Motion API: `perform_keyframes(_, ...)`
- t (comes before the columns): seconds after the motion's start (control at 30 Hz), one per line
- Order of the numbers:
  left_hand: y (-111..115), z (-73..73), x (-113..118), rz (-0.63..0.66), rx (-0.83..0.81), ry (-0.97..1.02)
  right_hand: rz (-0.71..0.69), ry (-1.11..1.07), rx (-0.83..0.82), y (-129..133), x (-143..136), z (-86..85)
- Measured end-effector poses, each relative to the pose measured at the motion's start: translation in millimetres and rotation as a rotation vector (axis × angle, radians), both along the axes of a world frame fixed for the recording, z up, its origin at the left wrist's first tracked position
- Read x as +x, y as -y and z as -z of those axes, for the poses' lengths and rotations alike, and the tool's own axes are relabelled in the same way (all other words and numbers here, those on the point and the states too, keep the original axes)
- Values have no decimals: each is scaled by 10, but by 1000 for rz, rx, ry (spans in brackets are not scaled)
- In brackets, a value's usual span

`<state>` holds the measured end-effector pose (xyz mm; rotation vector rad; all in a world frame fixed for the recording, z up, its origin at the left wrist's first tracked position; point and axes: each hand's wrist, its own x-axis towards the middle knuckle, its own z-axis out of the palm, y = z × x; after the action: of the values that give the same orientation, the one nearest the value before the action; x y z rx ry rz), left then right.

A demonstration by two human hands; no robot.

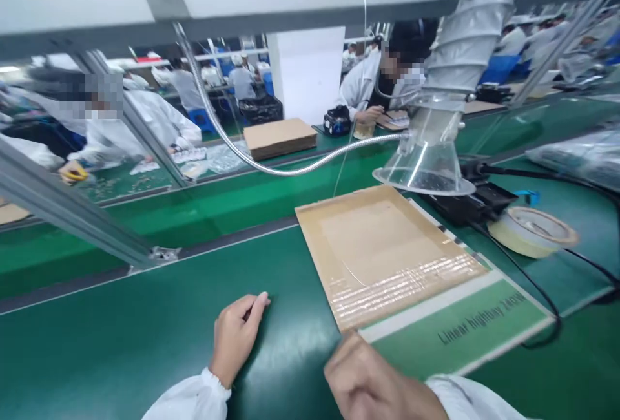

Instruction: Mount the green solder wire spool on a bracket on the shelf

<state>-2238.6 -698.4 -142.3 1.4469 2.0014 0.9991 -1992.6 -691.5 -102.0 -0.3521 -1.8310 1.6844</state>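
Note:
My left hand (238, 333) is over the green tabletop (145, 336), left of the cardboard, its fingers curled in and the thumb laid along them. Whatever it may hold is hidden. My right hand (368, 375) is a closed, slightly blurred fist at the lower edge of the cardboard sheet (382, 245); its finger contents cannot be made out. The brown sheet has clear tape strips on it and lies on a green and white printed board (450, 326) lettered "Linear highbay 240W".
A clear funnel hood (426, 155) on a grey duct hangs above the cardboard. Right of it lie a tape roll (533, 229) and black cables. A metal frame post (72, 200) stands left. Beyond the divider, people in white work near stacked cardboard (281, 137).

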Motion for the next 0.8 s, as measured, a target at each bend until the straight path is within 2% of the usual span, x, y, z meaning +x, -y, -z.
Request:
perform_keyframes(0.1,-195,-123,232,-198,80,596,176,-50,-356,-299,-409,50)
perform_keyframes(0.17,-375,-237,462,-201,159,952,253,-175,-548,-497,-701,31)
perform_keyframes(0.23,-544,-353,658,-115,147,1198,233,-213,-554,-707,-908,-13)
perform_keyframes(0.3,-662,-435,740,42,78,1333,81,-125,-427,-902,-991,-48)
perform_keyframes(0.4,-711,-428,640,280,-83,1272,-314,140,-308,-1076,-976,-18)
perform_keyframes(0.43,-700,-387,581,318,-109,1192,-407,216,-298,-1087,-971,18)
perform_keyframes(0.47,-683,-332,528,320,-106,1105,-440,273,-296,-1075,-977,62)
perform_keyframes(0.53,-652,-206,473,220,-39,971,-346,320,-287,-999,-1015,158)
perform_keyframes(0.63,-657,-60,527,42,-13,934,-23,359,-261,-845,-1079,262)
perform_keyframes(0.7,-691,-20,609,6,-35,990,124,417,-277,-773,-1087,292)
perform_keyframes(0.8,-737,-24,713,-88,-25,1155,223,512,-308,-731,-1063,318)
